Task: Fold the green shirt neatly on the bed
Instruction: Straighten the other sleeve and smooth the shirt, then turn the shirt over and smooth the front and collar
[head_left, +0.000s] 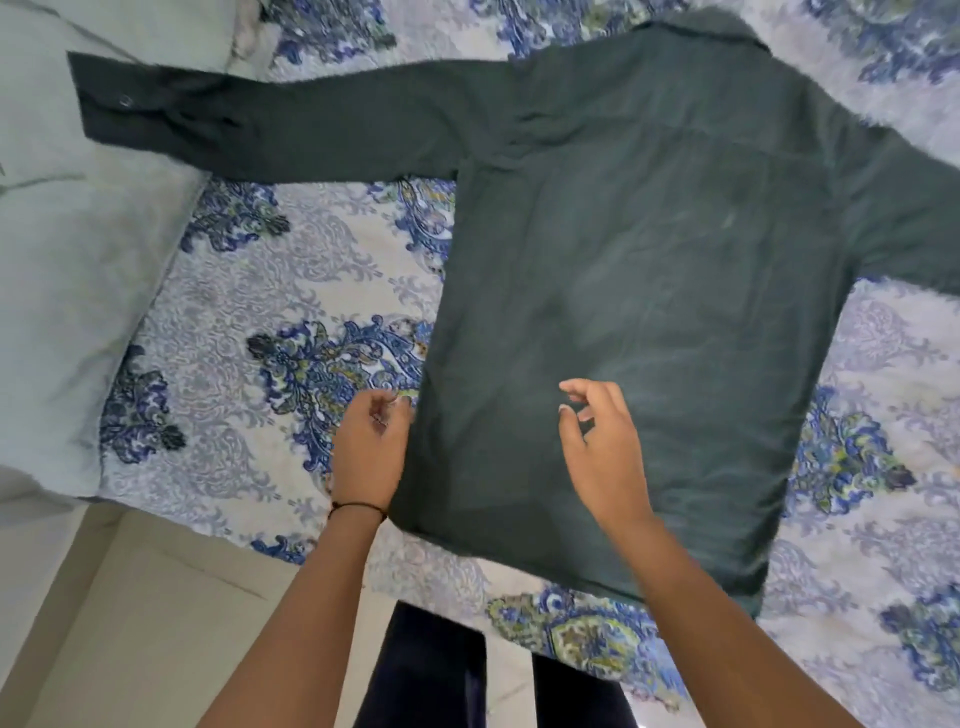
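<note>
The dark green shirt (639, 270) lies flat, back side up, on the bed (249, 291), collar at the far end and hem toward me. Its left sleeve stretches out straight to the left, the cuff resting on a pale pillow. The right sleeve runs off the right edge of view. My left hand (371, 447) sits at the shirt's left side edge near the hem, fingers curled; whether it pinches the cloth I cannot tell. My right hand (600, 441) hovers over the lower middle of the shirt, fingers apart and holding nothing.
A pale grey-green pillow (67, 249) lies along the left side of the bed. The bedsheet has a blue and white floral print. The bed's near edge (332, 551) runs diagonally below my hands, with light floor tiles (145, 623) and my dark trousers (431, 670) beneath.
</note>
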